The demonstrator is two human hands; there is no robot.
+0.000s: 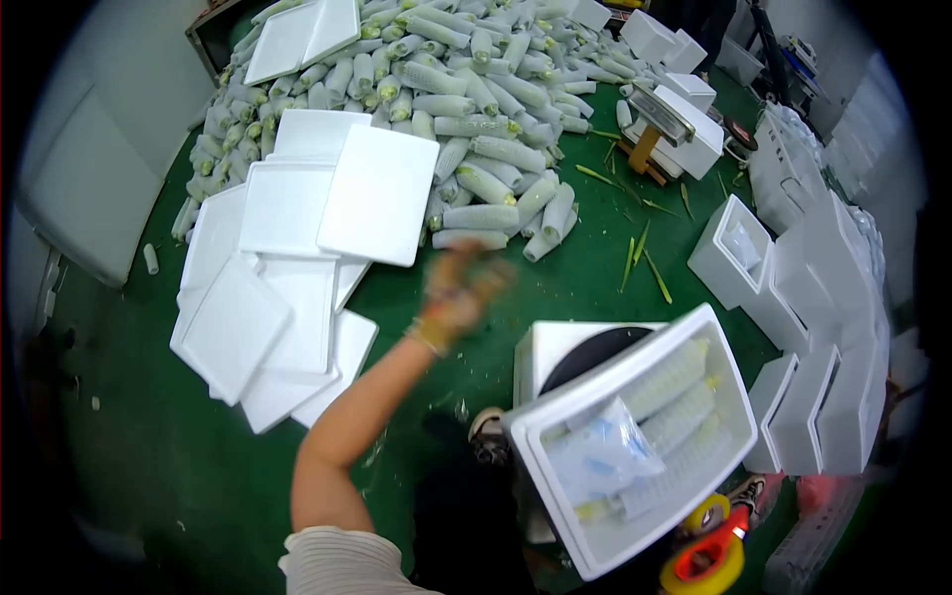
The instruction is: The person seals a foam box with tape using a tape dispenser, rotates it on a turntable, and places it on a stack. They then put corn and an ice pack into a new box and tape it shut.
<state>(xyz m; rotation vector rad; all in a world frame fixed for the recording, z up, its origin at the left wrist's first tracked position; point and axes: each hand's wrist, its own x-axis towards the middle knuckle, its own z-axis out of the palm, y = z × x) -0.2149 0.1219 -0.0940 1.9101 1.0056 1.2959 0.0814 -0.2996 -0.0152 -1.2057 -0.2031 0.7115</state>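
My left hand (459,296), in a yellowish-orange glove, reaches forward over the green floor. It is blurred by motion, but its fingers look apart with nothing in them. Beyond it lies a large pile of corn cobs (481,216) in white foam net sleeves; to its left are white foam lids (382,193). My right hand is not in view. A white foam box (535,466) stands tilted in front of me. Inside are several sleeved cobs and a clear ice-pack-like bag (605,456). A red tape dispenser (702,557) with yellow tape is beside the box's lower right corner.
Under the tilted box is another white foam block with a dark round top (595,357). White foam boxes (734,253) line the right side. A scale (659,119) stands farther back. Green husk leaves (654,276) litter the floor. My shoe (488,436) is beside the box.
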